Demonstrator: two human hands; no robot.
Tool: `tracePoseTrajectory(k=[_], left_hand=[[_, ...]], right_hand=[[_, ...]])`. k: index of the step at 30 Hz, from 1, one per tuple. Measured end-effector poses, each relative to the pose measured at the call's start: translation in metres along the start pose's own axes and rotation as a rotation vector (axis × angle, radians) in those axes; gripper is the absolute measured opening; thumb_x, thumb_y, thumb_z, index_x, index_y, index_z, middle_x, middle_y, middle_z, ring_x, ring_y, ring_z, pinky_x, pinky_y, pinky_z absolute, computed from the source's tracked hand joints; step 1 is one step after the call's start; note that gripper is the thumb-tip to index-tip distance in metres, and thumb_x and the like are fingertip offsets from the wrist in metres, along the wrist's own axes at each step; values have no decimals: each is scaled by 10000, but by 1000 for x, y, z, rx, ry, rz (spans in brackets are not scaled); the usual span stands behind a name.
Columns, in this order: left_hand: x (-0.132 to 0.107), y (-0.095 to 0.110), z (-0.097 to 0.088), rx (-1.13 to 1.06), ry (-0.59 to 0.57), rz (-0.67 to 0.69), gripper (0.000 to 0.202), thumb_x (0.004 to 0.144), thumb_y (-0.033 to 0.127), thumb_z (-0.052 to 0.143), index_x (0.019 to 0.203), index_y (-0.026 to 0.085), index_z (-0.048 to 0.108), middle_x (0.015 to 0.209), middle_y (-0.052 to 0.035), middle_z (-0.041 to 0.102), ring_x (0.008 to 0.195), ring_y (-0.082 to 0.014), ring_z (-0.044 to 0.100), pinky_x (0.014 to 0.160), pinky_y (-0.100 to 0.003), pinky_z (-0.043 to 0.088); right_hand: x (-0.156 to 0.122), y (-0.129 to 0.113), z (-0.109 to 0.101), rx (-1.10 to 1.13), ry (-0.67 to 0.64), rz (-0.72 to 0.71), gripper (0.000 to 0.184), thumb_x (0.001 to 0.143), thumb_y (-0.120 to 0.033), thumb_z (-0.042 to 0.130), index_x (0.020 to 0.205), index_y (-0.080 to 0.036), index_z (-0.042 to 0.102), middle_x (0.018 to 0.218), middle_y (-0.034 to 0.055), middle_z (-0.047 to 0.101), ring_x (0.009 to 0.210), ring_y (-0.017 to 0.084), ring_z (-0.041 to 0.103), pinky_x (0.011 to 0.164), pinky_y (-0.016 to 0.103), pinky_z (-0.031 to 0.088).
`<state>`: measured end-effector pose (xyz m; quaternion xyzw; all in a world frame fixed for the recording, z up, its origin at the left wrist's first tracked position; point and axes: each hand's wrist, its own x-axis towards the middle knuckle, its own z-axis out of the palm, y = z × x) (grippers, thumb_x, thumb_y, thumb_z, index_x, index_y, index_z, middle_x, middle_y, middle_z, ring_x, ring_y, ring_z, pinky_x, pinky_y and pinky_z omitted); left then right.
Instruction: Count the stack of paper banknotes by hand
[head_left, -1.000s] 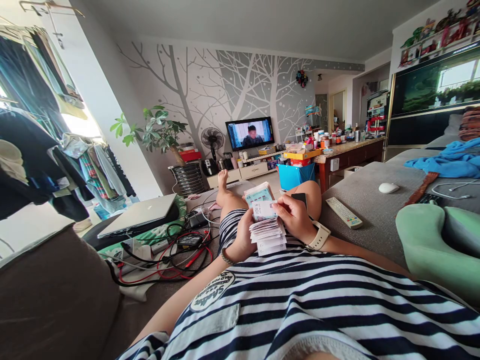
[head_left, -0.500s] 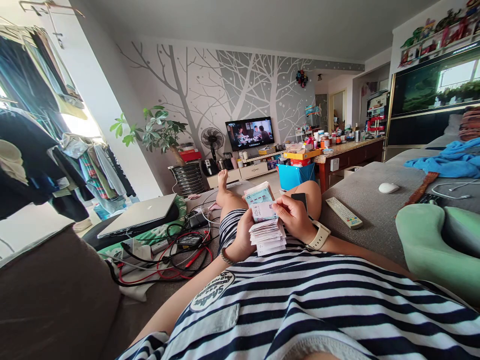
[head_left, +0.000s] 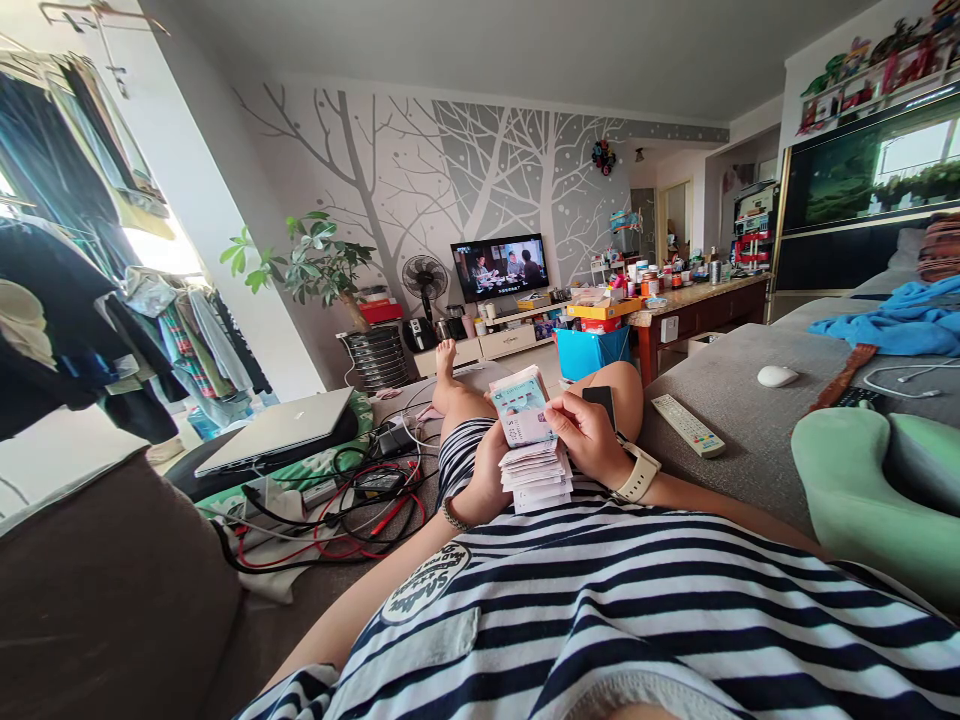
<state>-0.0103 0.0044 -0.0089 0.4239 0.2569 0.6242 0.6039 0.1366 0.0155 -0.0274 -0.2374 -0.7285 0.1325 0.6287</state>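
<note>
I lie back on a grey sofa in a striped shirt. Both hands hold a thick stack of paper slips point(head_left: 534, 470) over my lap. My left hand point(head_left: 487, 475) grips the stack from below and behind, fingers wrapped round it. My right hand point(head_left: 590, 435), a white watch on its wrist, pinches the top slip point(head_left: 519, 408), which stands raised and bears teal print. The lower slips fan out toward me. A dark phone point(head_left: 600, 400) rests on my knee just behind the right hand.
A remote control point(head_left: 686, 424) and a white mouse point(head_left: 777, 376) lie on the sofa to the right, near a green cushion point(head_left: 862, 490). A laptop point(head_left: 277, 428) and tangled cables point(head_left: 337, 500) sit to the left. The television point(head_left: 499, 266) plays ahead.
My right hand has lifted the top slip from lying folded down on the stack to standing more upright. The picture on the television has changed.
</note>
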Motion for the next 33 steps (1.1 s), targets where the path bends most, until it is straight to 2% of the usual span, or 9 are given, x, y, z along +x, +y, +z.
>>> tracePoseTrajectory(k=[4,14,23,28,31,33], left_hand=[[-4,2,3,24,0,52,212,709,187,750,916,169,710,801,-40,752,955,-278,686,830,-336,547],[-8,8,15,-23,-38,-44,285,783,345,712,980,140,706,865,-71,762,963,-295,697,862,-382,545],[4,-1,3,-100,-66,-166,403,742,445,728,1031,165,694,854,-64,756,916,-292,711,850,-411,559],[9,-2,-1,-99,-65,-163,316,743,404,730,959,175,706,788,-46,747,886,-270,710,848,-392,556],[11,2,3,-54,41,-55,173,730,258,740,873,169,702,719,-11,730,844,-232,701,845,-327,540],[13,4,7,-31,69,27,173,710,175,732,881,169,704,720,4,729,859,-220,698,847,-294,528]], right_hand=[[0,-3,-1,-14,-9,-6,286,975,-417,485,832,-199,604,725,22,646,669,161,592,621,257,432],[-1,-5,-1,-13,-22,-13,295,979,-417,479,816,-201,594,693,16,624,640,157,571,599,258,407],[1,-5,-3,-18,-46,-40,289,975,-416,498,822,-198,609,684,10,622,624,154,563,589,259,392],[6,-15,-12,-39,-99,-89,234,970,-364,524,833,-198,616,705,8,633,618,146,567,604,260,400],[10,-24,-22,-65,-188,-153,220,975,-340,521,844,-199,627,741,16,649,650,150,580,632,262,418],[14,-31,-31,-89,-286,-203,239,981,-332,514,831,-193,636,760,22,656,663,151,579,643,265,424]])
